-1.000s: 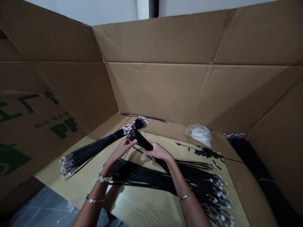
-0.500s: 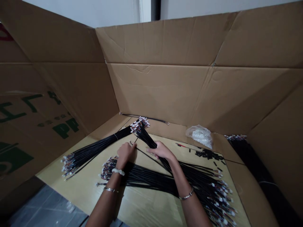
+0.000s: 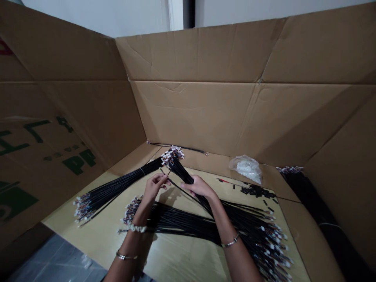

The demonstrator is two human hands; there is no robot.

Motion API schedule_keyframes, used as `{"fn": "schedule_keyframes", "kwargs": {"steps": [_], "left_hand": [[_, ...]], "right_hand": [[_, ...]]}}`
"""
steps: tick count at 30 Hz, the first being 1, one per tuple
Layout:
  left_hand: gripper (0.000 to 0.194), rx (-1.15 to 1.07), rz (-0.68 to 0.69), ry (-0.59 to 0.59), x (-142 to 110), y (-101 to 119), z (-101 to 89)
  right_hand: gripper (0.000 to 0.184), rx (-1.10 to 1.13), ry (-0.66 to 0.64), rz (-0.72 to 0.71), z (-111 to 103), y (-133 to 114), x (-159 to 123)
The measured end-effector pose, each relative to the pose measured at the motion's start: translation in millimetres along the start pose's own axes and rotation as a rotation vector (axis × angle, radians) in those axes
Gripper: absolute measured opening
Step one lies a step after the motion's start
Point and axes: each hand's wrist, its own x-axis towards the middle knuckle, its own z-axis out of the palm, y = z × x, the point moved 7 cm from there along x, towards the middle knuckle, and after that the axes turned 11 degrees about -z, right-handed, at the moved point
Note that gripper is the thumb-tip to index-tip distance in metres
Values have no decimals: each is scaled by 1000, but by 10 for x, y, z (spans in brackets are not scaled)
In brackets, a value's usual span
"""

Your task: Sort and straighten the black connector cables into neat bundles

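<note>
My right hand [image 3: 200,187] grips a bundle of black wires [image 3: 180,170] whose connector ends point up and away toward the cardboard wall. My left hand [image 3: 154,185] is raised just left of it, fingers pinched on a single black wire [image 3: 176,186] that runs toward the right hand. Under both forearms lies a large loose heap of black wires with white connectors [image 3: 235,229]. A tied bundle of the same wires [image 3: 117,184] lies to the left on the tan board.
Tall cardboard walls [image 3: 199,113] enclose the work area on three sides. A clear bag of white parts [image 3: 246,167] and scattered small black pieces [image 3: 258,191] lie at the back right. Another wire bundle [image 3: 311,203] lies along the right wall. Grey floor shows at bottom left.
My left hand dropped to the wire heap half a second ago and has now lifted again, pinching one wire. The right hand and its bundle stayed almost in place.
</note>
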Motion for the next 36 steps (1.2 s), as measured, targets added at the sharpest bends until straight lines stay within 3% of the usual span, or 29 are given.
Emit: {"fn": "schedule_keyframes", "kwargs": {"steps": [2,7,12,19,24,28,34,36], "left_hand": [[39,-145,7,-60,-66,84,62],[38,-266,-14,-110,-83,196,159],[38,-319,14,-81,-90,238,143],[40,-371,82,-8,-186,316,134],[37,-445,107,8,-204,258,136],[40,-677,107,8,-180,133,154],[72,-966,29,-294,-273,133,581],[69,-982,42,-322,-297,164,654]], "right_hand": [[23,2,-19,-4,10,-19,-4],[30,31,-71,-4,46,-68,-28],[33,25,-137,-15,86,-91,-39],[19,-18,-111,-11,56,-99,-35],[14,-64,-52,-48,16,-141,-33],[13,-93,-60,-26,31,-143,-32],[15,13,-151,0,171,-137,-38],[15,48,-168,20,196,-125,-50]]}}
